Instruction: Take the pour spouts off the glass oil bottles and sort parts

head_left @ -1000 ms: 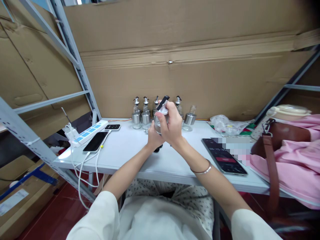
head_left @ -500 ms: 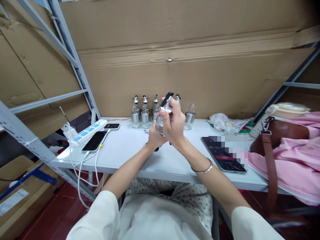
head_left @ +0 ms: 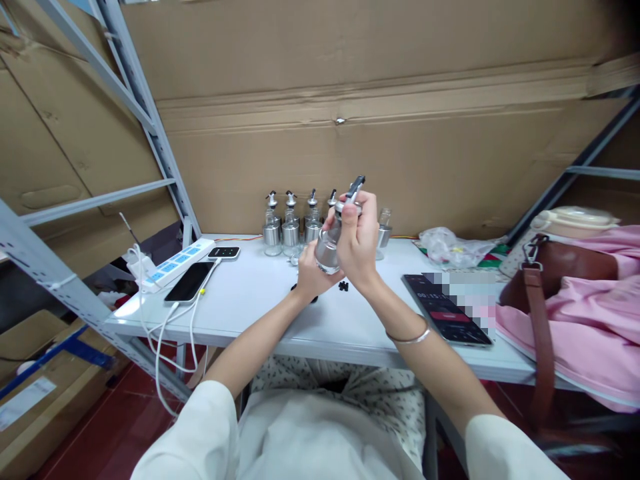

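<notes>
Above the table I hold a glass oil bottle (head_left: 329,248) with a steel band, tilted with its top toward the right. My left hand (head_left: 313,275) is closed around its lower part. My right hand (head_left: 361,241) grips the metal pour spout (head_left: 350,205) at the bottle's neck; its black flip lid sticks up above the fingers. How far the spout sits in the neck is hidden by the fingers. Small black pieces (head_left: 343,286) lie on the table below my hands, and other dark pieces show partly behind my left wrist.
Several similar bottles (head_left: 272,233) stand in a row at the back, many with spouts. A phone (head_left: 190,283), cables and a power strip (head_left: 183,260) lie left. Right are another phone (head_left: 445,310), a plastic bag (head_left: 453,245), a brown bag (head_left: 560,273) and pink cloth (head_left: 590,313).
The bottle and my right hand have shifted slightly right, and the spout now leans more to the right. More of the bottle and of the small black pieces shows.
</notes>
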